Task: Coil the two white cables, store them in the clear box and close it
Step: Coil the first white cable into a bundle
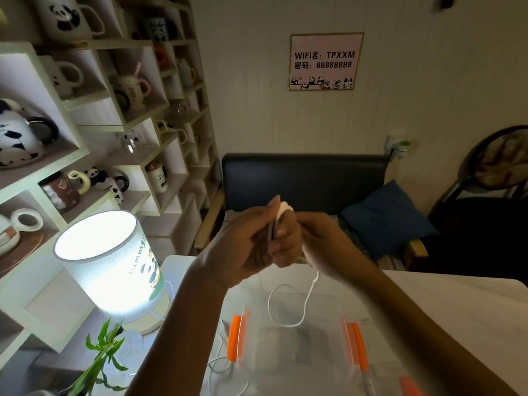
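Both my hands are raised together above the clear box [294,338], which has orange latches on its left and right sides. My left hand [243,247] is closed around white cable loops that show at its top [284,208]. My right hand [303,238] pinches the same white cable, whose free length [288,307] hangs down in a loop over the box. A second white cable [220,367] lies on the table left of the box, partly hidden by my left forearm.
A lit table lamp [111,267] and a green plant [100,355] stand on the left of the white table [457,310]. Shelves of panda mugs fill the left wall. A dark sofa with a blue cushion [383,221] sits behind the table.
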